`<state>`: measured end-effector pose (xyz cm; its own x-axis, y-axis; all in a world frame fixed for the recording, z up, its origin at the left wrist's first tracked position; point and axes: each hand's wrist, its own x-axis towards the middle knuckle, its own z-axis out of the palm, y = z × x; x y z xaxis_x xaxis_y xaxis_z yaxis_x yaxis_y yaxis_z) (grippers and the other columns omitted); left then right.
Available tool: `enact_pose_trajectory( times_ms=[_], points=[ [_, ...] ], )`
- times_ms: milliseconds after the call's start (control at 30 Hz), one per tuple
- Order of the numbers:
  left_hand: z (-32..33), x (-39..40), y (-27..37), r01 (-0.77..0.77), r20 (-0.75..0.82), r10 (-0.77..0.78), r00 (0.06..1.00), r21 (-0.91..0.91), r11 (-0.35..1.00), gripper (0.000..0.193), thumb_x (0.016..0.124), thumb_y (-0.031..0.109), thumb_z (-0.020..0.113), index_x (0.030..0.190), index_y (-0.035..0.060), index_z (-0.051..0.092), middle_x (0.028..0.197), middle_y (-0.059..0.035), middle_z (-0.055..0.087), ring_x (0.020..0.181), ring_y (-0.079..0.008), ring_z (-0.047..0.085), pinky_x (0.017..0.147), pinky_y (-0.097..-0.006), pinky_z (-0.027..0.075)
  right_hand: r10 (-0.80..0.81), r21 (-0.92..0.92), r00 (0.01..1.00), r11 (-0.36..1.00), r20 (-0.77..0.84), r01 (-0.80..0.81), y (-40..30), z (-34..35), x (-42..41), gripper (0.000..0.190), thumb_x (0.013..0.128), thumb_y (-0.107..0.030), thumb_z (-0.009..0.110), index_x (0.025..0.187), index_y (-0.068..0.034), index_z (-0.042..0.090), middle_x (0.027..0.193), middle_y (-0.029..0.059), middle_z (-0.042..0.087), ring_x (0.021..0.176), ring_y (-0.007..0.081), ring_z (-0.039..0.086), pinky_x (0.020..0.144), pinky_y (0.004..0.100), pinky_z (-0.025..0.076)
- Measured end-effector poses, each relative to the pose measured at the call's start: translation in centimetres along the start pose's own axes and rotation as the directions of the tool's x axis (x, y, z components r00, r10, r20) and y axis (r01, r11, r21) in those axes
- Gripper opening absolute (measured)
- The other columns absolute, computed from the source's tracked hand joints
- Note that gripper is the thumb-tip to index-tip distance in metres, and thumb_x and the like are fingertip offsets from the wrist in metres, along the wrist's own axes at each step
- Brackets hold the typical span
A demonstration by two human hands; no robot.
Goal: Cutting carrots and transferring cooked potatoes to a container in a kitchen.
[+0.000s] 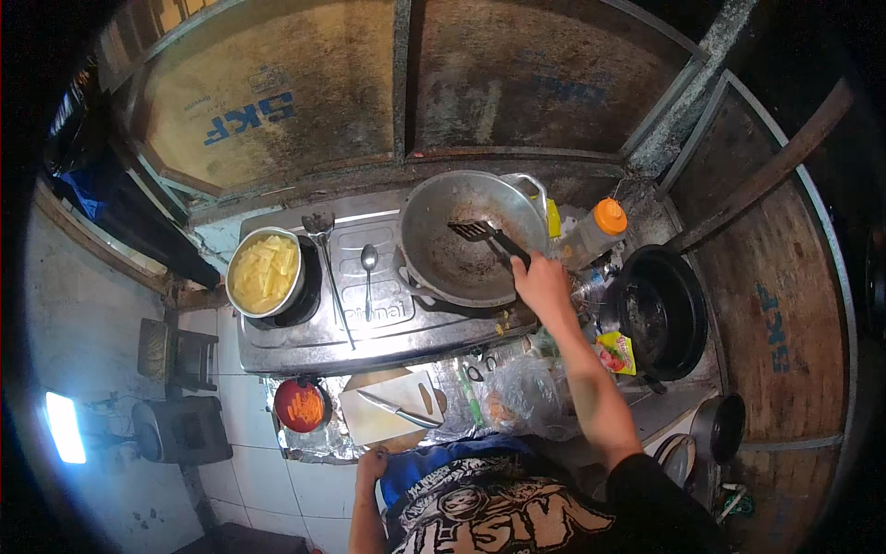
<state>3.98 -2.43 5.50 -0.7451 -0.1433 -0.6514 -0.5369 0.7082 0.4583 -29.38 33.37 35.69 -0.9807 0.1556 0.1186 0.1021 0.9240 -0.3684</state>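
Note:
My right hand (542, 282) grips the black handle of a slotted turner (474, 230), whose blade is over the inside of a large metal wok (432, 235). The wok sits on the right side of a Rinnai gas stove (291, 352); its inner surface has brown residue. My left hand (374, 461) is low at the counter's front edge, its fingers partly hidden. Just beyond it lies a white cutting board (363, 422) with a knife (398, 407) across it. Left of the board, a red bowl (280, 408) contains orange strips that look like carrot.
A pot (232, 280) of pale yellow strips stands on the left burner. A long-handled ladle-like utensil (329, 266) and a spoon (369, 266) lie between pot and wok. Rightward are an orange-capped bottle (602, 225), a black basin (695, 325), plastic bags (529, 388) and scissors (477, 370).

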Motion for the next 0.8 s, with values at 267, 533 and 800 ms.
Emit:
enact_pose_trajectory(
  times_ms=[267,533,800],
  points=[
    [-1.1,1.2,0.9,-0.028,-0.017,0.025,1.000,-0.164,0.986,0.027,0.084,0.022,0.057,0.100,0.0045,0.070,0.095,-0.0220,0.068,0.093,-0.0369,0.066,0.083,-0.0415,0.052,-0.172,-0.172,0.969,0.964,0.178,0.203,-5.0,-5.8,9.6,0.041,0.087,-0.036,0.059,0.095,0.004,0.068,0.089,0.0284,0.066,0.087,0.0433,0.065,0.079,0.0488,0.052],
    [-0.9,0.9,1.1,-0.043,-0.047,0.038,0.998,-0.125,0.991,0.028,0.081,0.020,0.059,0.100,0.0031,0.070,0.099,-0.0229,0.068,0.095,-0.0367,0.066,0.085,-0.0414,0.052,-0.166,-0.064,0.979,0.985,-0.116,0.160,-8.1,-12.0,7.6,0.040,0.090,-0.034,0.056,0.094,0.004,0.067,0.088,0.0285,0.066,0.088,0.0445,0.065,0.081,0.0495,0.052],
    [-1.5,1.3,1.0,-0.020,-0.026,0.019,1.000,-0.069,0.997,0.029,0.079,0.024,0.063,0.101,0.0068,0.071,0.099,-0.0215,0.068,0.096,-0.0372,0.066,0.086,-0.0424,0.051,-0.059,-0.176,0.943,0.977,0.328,0.122,-5.6,-8.9,6.2,0.038,0.083,-0.032,0.062,0.095,0.004,0.069,0.098,0.0268,0.066,0.095,0.0417,0.064,0.087,0.0463,0.051]
  ],
)
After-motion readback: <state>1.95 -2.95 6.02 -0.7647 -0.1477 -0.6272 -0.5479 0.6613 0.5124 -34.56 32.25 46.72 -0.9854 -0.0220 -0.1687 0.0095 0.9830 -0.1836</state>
